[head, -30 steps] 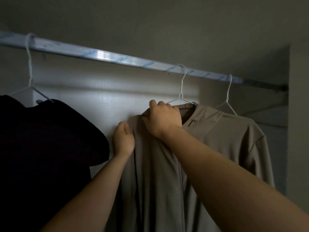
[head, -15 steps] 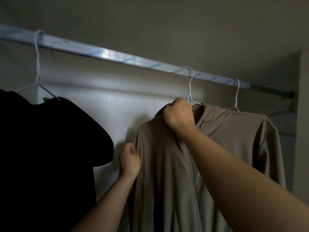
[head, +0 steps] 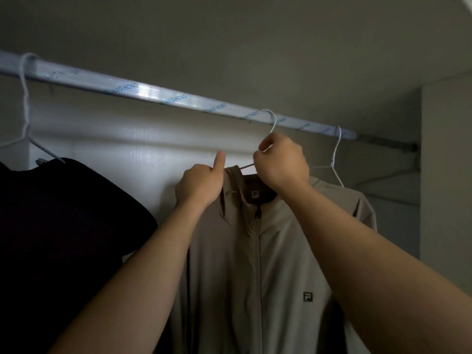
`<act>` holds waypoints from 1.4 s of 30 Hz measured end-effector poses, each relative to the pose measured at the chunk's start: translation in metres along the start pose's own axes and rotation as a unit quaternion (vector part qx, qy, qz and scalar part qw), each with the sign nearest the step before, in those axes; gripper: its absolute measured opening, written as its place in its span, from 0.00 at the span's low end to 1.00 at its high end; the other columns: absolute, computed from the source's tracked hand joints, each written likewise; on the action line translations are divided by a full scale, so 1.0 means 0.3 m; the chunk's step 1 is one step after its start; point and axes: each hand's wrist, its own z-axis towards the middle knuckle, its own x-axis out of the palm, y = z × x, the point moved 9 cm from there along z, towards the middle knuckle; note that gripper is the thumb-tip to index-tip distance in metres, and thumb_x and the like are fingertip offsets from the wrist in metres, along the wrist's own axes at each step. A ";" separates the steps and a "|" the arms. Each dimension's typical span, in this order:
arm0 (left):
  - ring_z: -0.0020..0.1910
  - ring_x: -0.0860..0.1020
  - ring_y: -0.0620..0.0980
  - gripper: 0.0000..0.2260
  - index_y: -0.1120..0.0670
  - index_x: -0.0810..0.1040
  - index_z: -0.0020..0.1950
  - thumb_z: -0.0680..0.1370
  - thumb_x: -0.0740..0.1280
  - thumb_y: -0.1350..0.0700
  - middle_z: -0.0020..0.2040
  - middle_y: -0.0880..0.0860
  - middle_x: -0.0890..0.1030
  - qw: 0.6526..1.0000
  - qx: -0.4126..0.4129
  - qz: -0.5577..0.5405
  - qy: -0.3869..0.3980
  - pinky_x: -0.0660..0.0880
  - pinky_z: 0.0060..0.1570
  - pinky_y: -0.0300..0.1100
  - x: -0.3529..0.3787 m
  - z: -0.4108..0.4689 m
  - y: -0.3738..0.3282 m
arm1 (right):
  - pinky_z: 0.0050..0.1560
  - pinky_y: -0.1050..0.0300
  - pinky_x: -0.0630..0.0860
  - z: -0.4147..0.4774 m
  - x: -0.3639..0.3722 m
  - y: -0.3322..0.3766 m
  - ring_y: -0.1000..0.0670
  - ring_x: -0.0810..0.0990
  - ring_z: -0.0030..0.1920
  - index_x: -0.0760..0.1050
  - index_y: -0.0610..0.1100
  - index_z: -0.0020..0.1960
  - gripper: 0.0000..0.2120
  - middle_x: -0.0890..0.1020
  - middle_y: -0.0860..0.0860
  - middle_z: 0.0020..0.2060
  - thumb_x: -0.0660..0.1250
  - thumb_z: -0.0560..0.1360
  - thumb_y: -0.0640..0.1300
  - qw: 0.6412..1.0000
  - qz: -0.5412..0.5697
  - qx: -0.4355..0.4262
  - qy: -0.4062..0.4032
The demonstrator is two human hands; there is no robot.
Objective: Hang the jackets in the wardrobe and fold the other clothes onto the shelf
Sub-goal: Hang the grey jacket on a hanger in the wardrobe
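A beige zip jacket [head: 278,251] hangs on a white wire hanger [head: 272,123] hooked over the wardrobe rail [head: 143,92]. My right hand [head: 282,163] pinches that hanger's neck just under the hook. To its left, my left hand [head: 201,183] grips the jacket's collar and shoulder fabric, thumb pointing up. A black jacket [head: 58,226] hangs at the far left on another white hanger [head: 25,111].
A third white hanger [head: 336,157] hangs on the rail right of my hands, behind the beige jacket's shoulder. The wardrobe's side wall [head: 445,175] closes the right end. The white back panel [head: 122,159] shows between the two jackets.
My left hand rose from the jacket's left side up to the collar. My right hand shifted from the collar fabric up to the hanger's neck. The jacket front now faces me.
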 end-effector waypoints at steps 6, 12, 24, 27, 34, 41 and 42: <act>0.49 0.83 0.52 0.30 0.53 0.80 0.63 0.76 0.62 0.30 0.56 0.52 0.83 0.947 -0.079 -0.071 0.303 0.75 0.53 0.43 0.116 0.067 -0.080 | 0.49 0.49 0.78 0.054 -0.089 -0.218 0.40 0.80 0.48 0.77 0.44 0.51 0.16 0.81 0.44 0.50 0.61 0.70 0.53 0.975 -0.166 0.126 0.077; 0.38 0.83 0.60 0.09 0.65 0.82 0.45 0.76 0.63 0.63 0.41 0.65 0.84 0.880 -0.158 -0.036 0.446 0.81 0.45 0.55 0.179 0.051 -0.055 | 0.48 0.59 0.77 0.081 0.019 -0.278 0.46 0.84 0.53 0.79 0.46 0.58 0.22 0.83 0.45 0.56 0.62 0.80 0.63 0.946 -0.044 0.205 0.246; 0.31 0.81 0.56 0.12 0.62 0.80 0.56 0.82 0.57 0.69 0.37 0.61 0.81 0.903 -0.134 -0.037 0.406 0.80 0.43 0.58 0.151 0.088 -0.066 | 0.50 0.51 0.78 0.159 -0.011 -0.302 0.41 0.79 0.46 0.77 0.31 0.63 0.14 0.82 0.36 0.54 0.62 0.79 0.35 0.888 -0.192 0.228 0.349; 0.31 0.76 0.52 0.07 0.64 0.81 0.55 0.81 0.65 0.63 0.39 0.56 0.78 0.928 -0.071 0.094 0.353 0.76 0.24 0.39 0.126 0.138 -0.054 | 0.32 0.53 0.78 0.215 -0.059 -0.275 0.46 0.79 0.34 0.75 0.37 0.57 0.08 0.80 0.43 0.41 0.64 0.78 0.34 0.932 -0.201 0.145 0.264; 0.32 0.83 0.59 0.06 0.62 0.82 0.42 0.72 0.72 0.59 0.38 0.59 0.83 0.982 -0.004 0.095 0.162 0.79 0.25 0.44 0.043 0.228 -0.083 | 0.42 0.42 0.84 0.163 -0.061 -0.275 0.35 0.85 0.42 0.82 0.44 0.61 0.22 0.80 0.37 0.54 0.55 0.79 0.30 0.927 -0.230 0.139 0.262; 0.47 0.83 0.54 0.33 0.45 0.68 0.74 0.71 0.72 0.58 0.52 0.52 0.81 0.964 -0.043 0.019 0.261 0.83 0.45 0.55 0.091 0.162 -0.108 | 0.52 0.39 0.83 0.202 -0.073 -0.322 0.34 0.85 0.48 0.75 0.34 0.62 0.14 0.81 0.33 0.51 0.58 0.81 0.39 0.932 -0.189 0.218 0.217; 0.46 0.83 0.55 0.34 0.46 0.67 0.76 0.72 0.71 0.59 0.52 0.53 0.81 0.963 -0.035 0.026 0.266 0.83 0.44 0.54 0.092 0.161 -0.114 | 0.51 0.39 0.83 0.205 -0.082 -0.325 0.35 0.85 0.47 0.75 0.35 0.62 0.14 0.82 0.35 0.50 0.61 0.80 0.41 0.934 -0.187 0.223 0.206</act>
